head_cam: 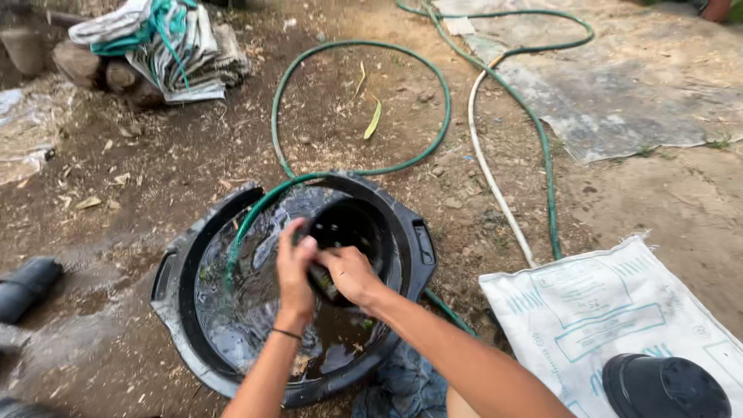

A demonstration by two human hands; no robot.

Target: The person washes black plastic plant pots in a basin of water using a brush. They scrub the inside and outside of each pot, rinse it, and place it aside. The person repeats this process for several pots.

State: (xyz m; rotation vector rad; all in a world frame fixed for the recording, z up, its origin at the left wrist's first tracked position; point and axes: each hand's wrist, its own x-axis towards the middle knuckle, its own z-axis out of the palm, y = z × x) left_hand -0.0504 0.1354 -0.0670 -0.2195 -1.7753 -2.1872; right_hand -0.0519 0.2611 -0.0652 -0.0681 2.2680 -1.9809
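A black plastic pot [350, 230] lies tilted on its side over a black tub [179, 263] of dirty water. My left hand [294, 271] grips the pot's rim on the left. My right hand [348, 272] holds the pot's lower rim and presses a small dark thing against it; I cannot tell what that thing is. A green hose [255, 217] hangs into the tub with its end in the water.
The green hose loops over bare soil behind the tub, next to a white hose [484, 159]. A white printed sack [611, 310] lies at right with another black pot [664, 385] on it. Folded sacks [166, 46] sit far left. A dark pipe [27, 286] lies at left.
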